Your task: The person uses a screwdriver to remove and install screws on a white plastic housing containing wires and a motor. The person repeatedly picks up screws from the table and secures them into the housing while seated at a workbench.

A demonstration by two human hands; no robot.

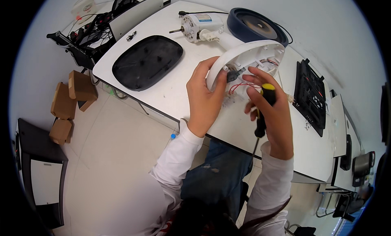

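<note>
Two bare hands at work over a white, smooth-topped table (159, 101) with a thin dark edge. A hollow white plastic housing (240, 54), curved in outline and moulded with ribs and posts inside, stands tilted above the table's middle, its cavity turned toward the person. The left hand (205, 96) pinches the housing's left rim, thumb at the inner side, fingers passing behind the outer wall. Near the thumb sits a small, dark, rounded component (232, 76); thin, glossy red wires (240, 85) loop out of the cavity. The right hand (273, 115) is curled around a screwdriver (260, 124) with a black handle, a yellow end cap and a slim metal shaft pointing down toward the person; its upper fingers are loosely spread beside the cavity, and whether they touch the housing cannot be told.

Beyond the housing lies a motor (197, 28) with a pale, slotted casing and a bare metal shaft directed left. Next to it rests a dark blue, thick-walled round object (257, 24) with a brownish-grey disc at its centre. To the left, a matt black cover (148, 62), rounded at the corners, lies flat. To the right, a black plastic tool case (311, 95) displays shaped recesses. Brown cardboard boxes (65, 99) occupy the floor.
</note>
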